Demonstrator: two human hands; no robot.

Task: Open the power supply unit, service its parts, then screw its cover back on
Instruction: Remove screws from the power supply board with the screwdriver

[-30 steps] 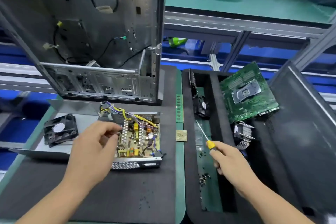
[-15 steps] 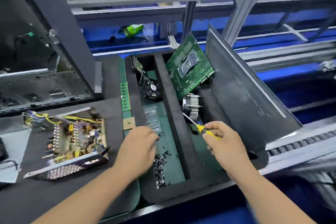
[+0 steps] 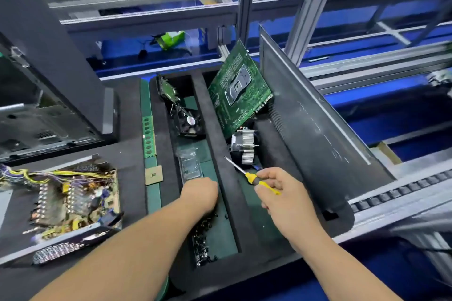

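While the opened power supply unit [image 3: 71, 205] lies uncovered on the dark mat, well to the left of the black foam tray [image 3: 220, 154], both hands work at that tray. The left hand [image 3: 199, 193] reaches down into the tray's left compartment, just above the heap of small dark screws [image 3: 201, 242]; its fingers point down and away, so I cannot tell whether they are apart or pinching anything. The right hand [image 3: 281, 193] hovers over the tray's middle compartment, its fingers curled tight round the yellow handle of a screwdriver [image 3: 249, 176], whose metal shaft points up and left across the foam divider. In the tray, a small black fan [image 3: 189, 121] sits at the far end of the left compartment, a finned heatsink [image 3: 245, 145] lies beyond the screwdriver's tip, and a green motherboard [image 3: 241, 88] leans tilted at the far end. A green memory stick [image 3: 148, 135] and a square processor chip [image 3: 153, 175] lie just left of the tray.
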